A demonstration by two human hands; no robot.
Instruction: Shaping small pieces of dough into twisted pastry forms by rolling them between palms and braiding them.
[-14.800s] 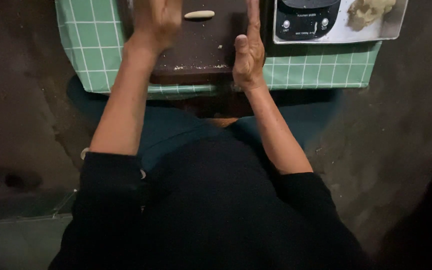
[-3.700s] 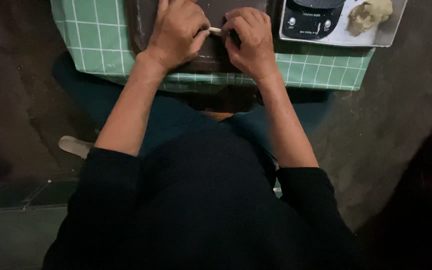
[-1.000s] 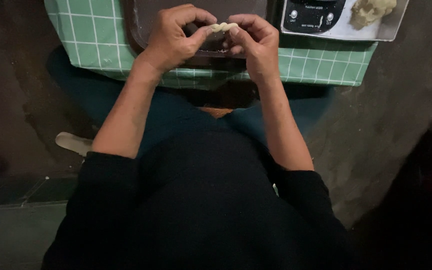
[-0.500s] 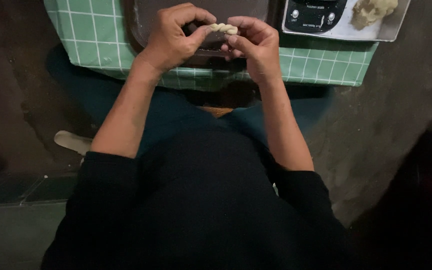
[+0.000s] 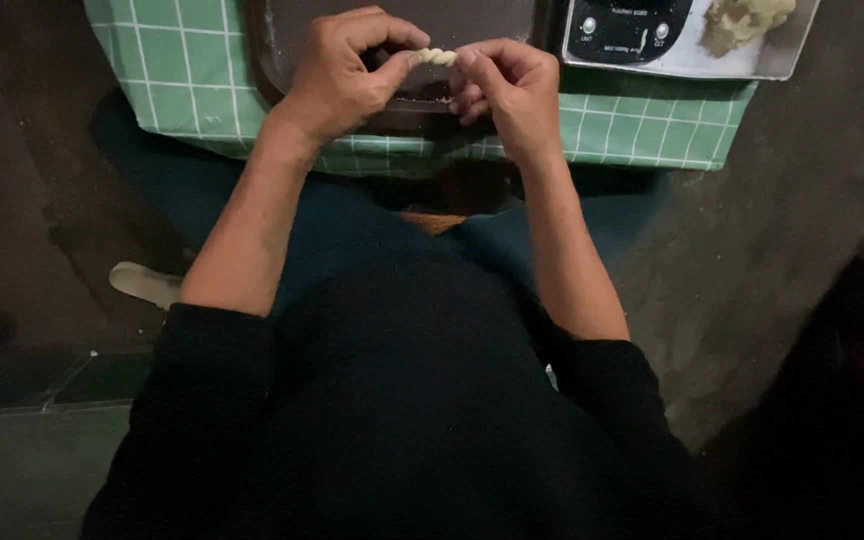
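We pinch a short, pale, twisted rope of dough [image 5: 439, 57] between both hands, left hand [image 5: 344, 72] gripping its nine o'clock end, right hand [image 5: 507, 88] its three o'clock end. It hangs above the dark brown board [image 5: 472, 20] on the green checked counter [image 5: 162, 60]. Its long axis runs nine to three. Pulling too hard could, we judge, snap or untwist it.

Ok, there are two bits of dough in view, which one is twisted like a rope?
The small twisted dough piece, pinched at its ends between the left hand and right hand. The other, a dough lump, sits untouched on the white tray.
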